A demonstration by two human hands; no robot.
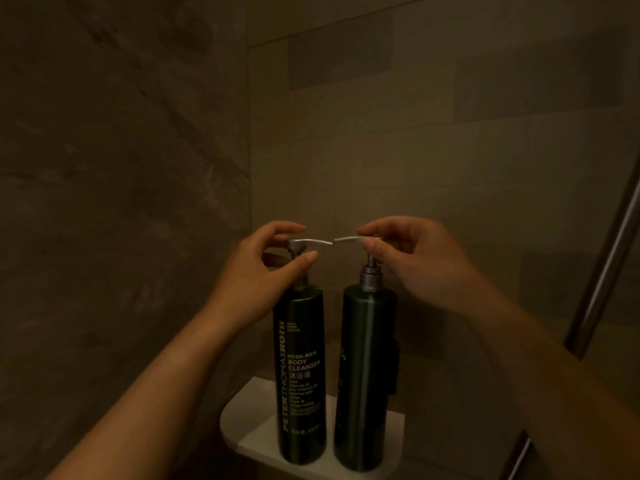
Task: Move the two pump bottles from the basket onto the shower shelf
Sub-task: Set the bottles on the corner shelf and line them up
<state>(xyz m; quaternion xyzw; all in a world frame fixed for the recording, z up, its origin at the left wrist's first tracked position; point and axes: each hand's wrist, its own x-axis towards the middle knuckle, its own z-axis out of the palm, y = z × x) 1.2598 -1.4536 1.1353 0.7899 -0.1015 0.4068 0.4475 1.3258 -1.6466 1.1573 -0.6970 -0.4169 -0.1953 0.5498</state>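
Two tall dark green pump bottles stand upright side by side on a white corner shower shelf (249, 424). The left bottle (303, 372) shows white lettering reading "body cleanser". The right bottle (363, 375) has its label turned away. My left hand (256, 271) pinches the silver pump head of the left bottle between thumb and fingers. My right hand (412, 258) pinches the pump head of the right bottle. The two spouts point toward each other and nearly touch. No basket is in view.
Dim brown stone tile walls meet in a corner behind the shelf. A metal shower rail (602, 271) runs diagonally at the right edge, with a metal edge (519, 459) below it. A dark fitting (394, 368) sits on the wall behind the right bottle.
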